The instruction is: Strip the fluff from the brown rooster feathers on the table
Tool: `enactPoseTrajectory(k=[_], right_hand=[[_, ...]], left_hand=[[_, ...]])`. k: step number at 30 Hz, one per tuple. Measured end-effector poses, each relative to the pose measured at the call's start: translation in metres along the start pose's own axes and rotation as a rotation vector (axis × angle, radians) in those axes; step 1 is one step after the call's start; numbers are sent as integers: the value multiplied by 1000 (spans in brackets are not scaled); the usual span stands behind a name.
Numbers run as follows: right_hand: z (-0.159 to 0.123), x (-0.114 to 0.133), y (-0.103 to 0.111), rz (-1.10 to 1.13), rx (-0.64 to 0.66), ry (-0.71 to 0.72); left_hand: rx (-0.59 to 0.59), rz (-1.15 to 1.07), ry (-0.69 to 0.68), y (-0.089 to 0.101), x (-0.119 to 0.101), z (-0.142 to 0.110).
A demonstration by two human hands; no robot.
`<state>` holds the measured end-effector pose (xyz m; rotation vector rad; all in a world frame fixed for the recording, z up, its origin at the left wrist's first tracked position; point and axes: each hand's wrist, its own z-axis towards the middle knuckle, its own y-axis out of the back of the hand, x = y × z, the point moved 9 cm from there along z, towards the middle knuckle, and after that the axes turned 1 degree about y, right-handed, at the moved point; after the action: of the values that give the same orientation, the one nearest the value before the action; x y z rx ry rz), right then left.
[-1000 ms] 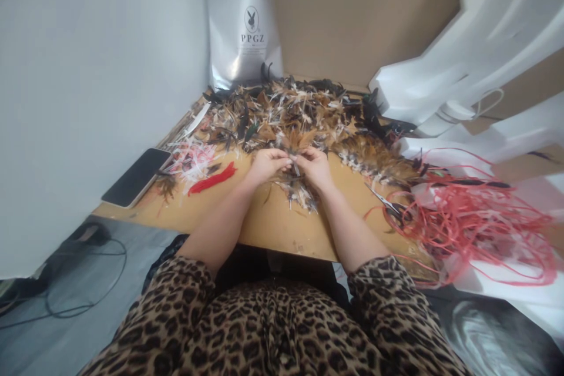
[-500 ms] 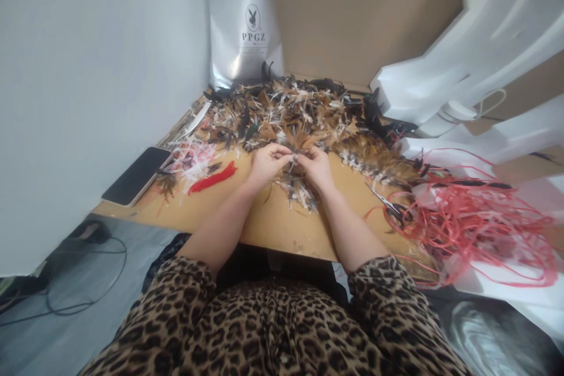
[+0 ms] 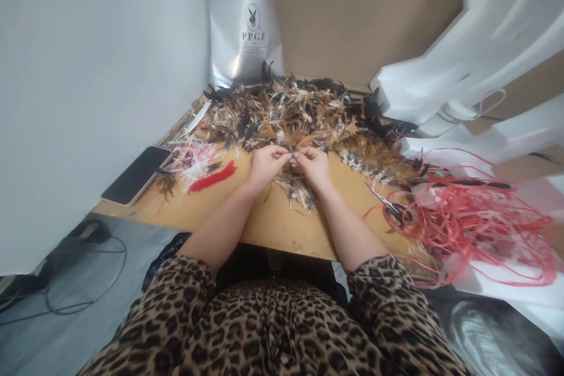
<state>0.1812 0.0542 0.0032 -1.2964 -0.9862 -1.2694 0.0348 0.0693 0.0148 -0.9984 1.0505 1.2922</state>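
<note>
My left hand (image 3: 268,163) and my right hand (image 3: 314,165) meet fingertip to fingertip over the table (image 3: 282,229), both pinched. Between them is a small bunch of brown feathers (image 3: 299,140), its fan pointing away from me and its lower end hidden by my fingers. Whether a thread or tie is also in the pinch is too small to make out. Beneath my hands lie loose feathers with pale quills (image 3: 300,195). Behind them spreads a wide heap of brown, black and white feathers (image 3: 282,103).
Leftward lie a red bundle of strands (image 3: 213,178), pink and white strips (image 3: 191,158) and a phone (image 3: 136,176). On the right are scissors (image 3: 388,202), a row of brown feathers (image 3: 374,158) and tangled red plastic twine (image 3: 480,223). A silver bag (image 3: 244,59) stands at the back.
My hands stay in the same place, with only small finger movements at the feather bunch. The fingertips are now closer together. Nothing else on the table has moved.
</note>
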Motion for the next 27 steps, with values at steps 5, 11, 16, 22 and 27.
enactPoseTrajectory(k=[5, 11, 16, 22, 27], right_hand=[[1, -1, 2, -117, -44, 53], [-2, 17, 4, -303, -108, 273], [-3, 14, 2, -274, -99, 231], [1, 1, -7, 21, 83, 49], [0, -7, -15, 191, 249, -50]], left_hand=[[-13, 75, -37, 1, 2, 0], [-4, 145, -73, 1, 0, -1], [14, 12, 57, 0, 6, 1], [175, -183, 173, -6, 6, 4], [323, -289, 174, -12, 11, 3]])
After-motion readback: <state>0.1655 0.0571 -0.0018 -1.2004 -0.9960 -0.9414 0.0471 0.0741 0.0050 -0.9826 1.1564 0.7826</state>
